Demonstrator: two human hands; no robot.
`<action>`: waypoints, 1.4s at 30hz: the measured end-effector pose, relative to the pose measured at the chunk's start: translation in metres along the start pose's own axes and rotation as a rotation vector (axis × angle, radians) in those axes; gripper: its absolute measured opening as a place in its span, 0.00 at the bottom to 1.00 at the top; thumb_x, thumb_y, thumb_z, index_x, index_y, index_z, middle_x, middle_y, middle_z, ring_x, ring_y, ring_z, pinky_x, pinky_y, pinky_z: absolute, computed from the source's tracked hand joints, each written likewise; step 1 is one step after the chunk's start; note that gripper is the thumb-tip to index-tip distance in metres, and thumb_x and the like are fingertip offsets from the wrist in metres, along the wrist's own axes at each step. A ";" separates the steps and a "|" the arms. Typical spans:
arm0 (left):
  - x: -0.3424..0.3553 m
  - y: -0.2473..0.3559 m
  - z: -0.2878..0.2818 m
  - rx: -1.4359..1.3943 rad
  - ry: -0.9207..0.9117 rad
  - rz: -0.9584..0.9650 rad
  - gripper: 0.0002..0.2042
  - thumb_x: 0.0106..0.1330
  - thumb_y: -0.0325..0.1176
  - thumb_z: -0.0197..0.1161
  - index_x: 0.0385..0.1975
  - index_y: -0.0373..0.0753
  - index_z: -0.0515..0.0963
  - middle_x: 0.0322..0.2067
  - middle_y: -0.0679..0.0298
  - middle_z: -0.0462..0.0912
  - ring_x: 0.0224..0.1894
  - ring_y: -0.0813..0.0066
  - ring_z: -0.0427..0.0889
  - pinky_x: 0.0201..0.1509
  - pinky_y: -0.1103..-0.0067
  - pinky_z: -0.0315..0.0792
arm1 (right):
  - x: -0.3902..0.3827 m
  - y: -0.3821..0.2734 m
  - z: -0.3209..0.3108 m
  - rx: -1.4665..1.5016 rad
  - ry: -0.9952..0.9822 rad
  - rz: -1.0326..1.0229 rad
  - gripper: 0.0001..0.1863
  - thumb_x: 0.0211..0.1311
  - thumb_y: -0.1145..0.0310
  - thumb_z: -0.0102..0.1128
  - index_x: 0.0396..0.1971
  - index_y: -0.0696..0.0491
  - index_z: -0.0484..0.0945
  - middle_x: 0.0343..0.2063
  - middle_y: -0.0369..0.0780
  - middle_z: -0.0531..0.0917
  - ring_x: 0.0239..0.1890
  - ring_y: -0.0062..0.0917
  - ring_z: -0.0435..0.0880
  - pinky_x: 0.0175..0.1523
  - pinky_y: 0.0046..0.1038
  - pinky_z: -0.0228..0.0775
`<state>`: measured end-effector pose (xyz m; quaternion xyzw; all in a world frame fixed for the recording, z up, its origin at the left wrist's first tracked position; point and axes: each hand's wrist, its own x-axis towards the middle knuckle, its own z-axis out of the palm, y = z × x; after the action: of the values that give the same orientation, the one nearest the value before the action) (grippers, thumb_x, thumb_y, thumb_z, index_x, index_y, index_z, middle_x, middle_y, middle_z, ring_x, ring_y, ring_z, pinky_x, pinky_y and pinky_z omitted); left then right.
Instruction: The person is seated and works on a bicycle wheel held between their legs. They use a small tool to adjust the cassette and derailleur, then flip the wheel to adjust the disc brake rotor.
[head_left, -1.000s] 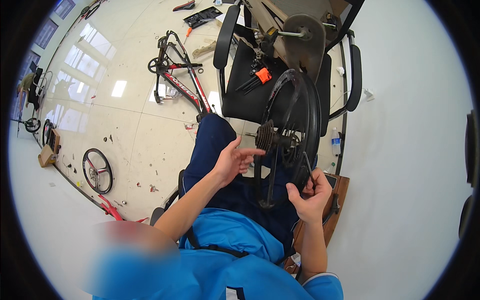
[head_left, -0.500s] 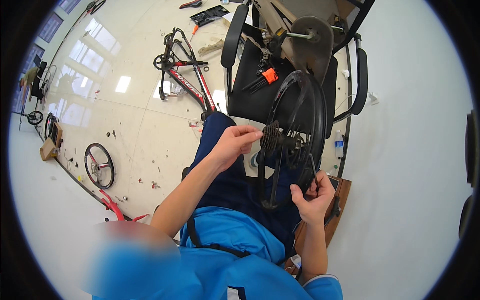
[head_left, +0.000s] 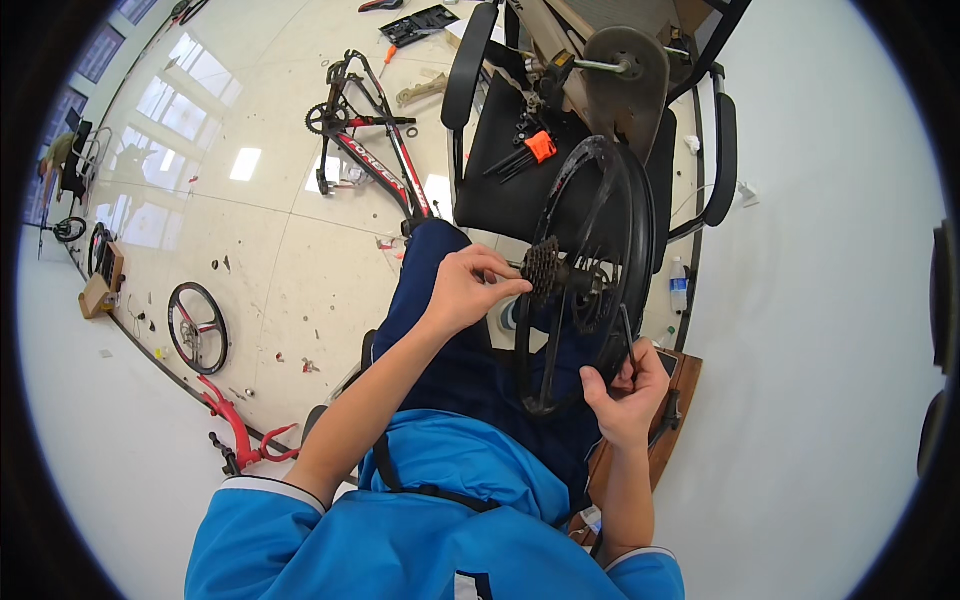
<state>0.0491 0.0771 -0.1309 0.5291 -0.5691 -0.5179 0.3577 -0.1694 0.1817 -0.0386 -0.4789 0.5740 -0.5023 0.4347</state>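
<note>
A black bicycle wheel (head_left: 640, 230) stands upright against my lap, leaning by the black chair's seat. On its left side sits a dark sprocket cassette (head_left: 542, 272). My left hand (head_left: 474, 290) is closed in a pinch at the axle end (head_left: 515, 265), which sticks out of the cassette; the fingers partly hide it. My right hand (head_left: 632, 395) is closed around a dark hex key (head_left: 627, 330) that points up beside the tyre. The right thumb lies near the wheel's lower edge.
The black chair (head_left: 500, 185) ahead bears an orange-and-black tool (head_left: 540, 147) and bike parts. On the floor to the left are a black-red bike frame (head_left: 370, 160), a small wheel (head_left: 198, 328) and a red fork-like part (head_left: 240, 425). A wooden bench (head_left: 665, 420) and bottle (head_left: 678, 285) are at right.
My left fingers have curled and shifted slightly at the cassette's axle, the thumb now lower and nearer the sprockets. My right hand and the hex key have stayed nearly still.
</note>
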 end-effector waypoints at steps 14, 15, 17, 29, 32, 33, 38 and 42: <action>0.023 -0.008 -0.018 0.519 -0.086 0.400 0.09 0.58 0.28 0.69 0.37 0.37 0.82 0.38 0.59 0.79 0.46 0.57 0.78 0.52 0.69 0.72 | 0.000 0.002 -0.001 0.004 -0.010 -0.019 0.24 0.46 0.71 0.78 0.23 0.48 0.62 0.19 0.25 0.65 0.19 0.05 0.56 0.25 0.12 0.48; 0.025 -0.009 -0.018 0.512 -0.095 0.416 0.08 0.59 0.29 0.69 0.37 0.37 0.82 0.38 0.58 0.79 0.45 0.57 0.78 0.51 0.69 0.72 | 0.001 0.001 -0.001 0.006 -0.011 -0.018 0.24 0.46 0.71 0.78 0.23 0.48 0.62 0.19 0.25 0.65 0.19 0.05 0.56 0.25 0.12 0.48; 0.028 -0.016 -0.018 0.499 -0.112 0.446 0.06 0.61 0.29 0.67 0.35 0.36 0.81 0.36 0.58 0.79 0.44 0.56 0.78 0.50 0.68 0.72 | 0.001 0.001 0.000 0.005 -0.011 -0.021 0.24 0.46 0.70 0.78 0.23 0.48 0.62 0.19 0.25 0.65 0.19 0.05 0.56 0.25 0.12 0.48; 0.021 -0.013 -0.010 0.473 -0.085 0.463 0.17 0.57 0.30 0.69 0.47 0.38 0.80 0.43 0.56 0.79 0.48 0.55 0.77 0.52 0.68 0.71 | 0.000 0.001 0.001 -0.022 -0.014 -0.009 0.25 0.46 0.69 0.79 0.23 0.48 0.62 0.19 0.25 0.64 0.20 0.06 0.56 0.25 0.12 0.48; 0.023 -0.011 -0.012 0.491 -0.143 0.507 0.22 0.54 0.29 0.71 0.51 0.40 0.78 0.47 0.56 0.78 0.51 0.55 0.76 0.56 0.67 0.70 | 0.000 0.002 0.001 -0.012 -0.016 -0.016 0.25 0.46 0.69 0.78 0.23 0.48 0.62 0.19 0.25 0.64 0.20 0.06 0.56 0.26 0.12 0.48; 0.023 -0.011 -0.013 0.490 -0.146 0.508 0.22 0.53 0.29 0.71 0.51 0.40 0.78 0.47 0.56 0.78 0.52 0.55 0.76 0.56 0.68 0.69 | 0.000 0.002 0.001 -0.009 -0.017 -0.018 0.25 0.46 0.69 0.78 0.23 0.48 0.62 0.19 0.25 0.64 0.20 0.06 0.56 0.26 0.12 0.48; 0.027 -0.004 -0.017 0.517 -0.180 0.512 0.25 0.50 0.31 0.74 0.52 0.40 0.78 0.47 0.57 0.77 0.52 0.57 0.75 0.57 0.68 0.68 | 0.001 0.002 0.001 0.002 -0.020 -0.019 0.25 0.46 0.71 0.78 0.23 0.48 0.62 0.19 0.25 0.64 0.19 0.05 0.56 0.25 0.12 0.48; 0.032 -0.004 -0.019 0.511 -0.202 0.516 0.27 0.48 0.33 0.76 0.52 0.41 0.78 0.46 0.58 0.77 0.52 0.58 0.75 0.57 0.69 0.68 | 0.001 0.002 0.002 0.002 -0.024 -0.017 0.25 0.46 0.71 0.78 0.23 0.48 0.62 0.19 0.25 0.64 0.20 0.05 0.56 0.25 0.12 0.48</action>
<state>0.0627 0.0427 -0.1357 0.3869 -0.8270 -0.3016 0.2747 -0.1680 0.1807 -0.0408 -0.4895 0.5638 -0.5008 0.4378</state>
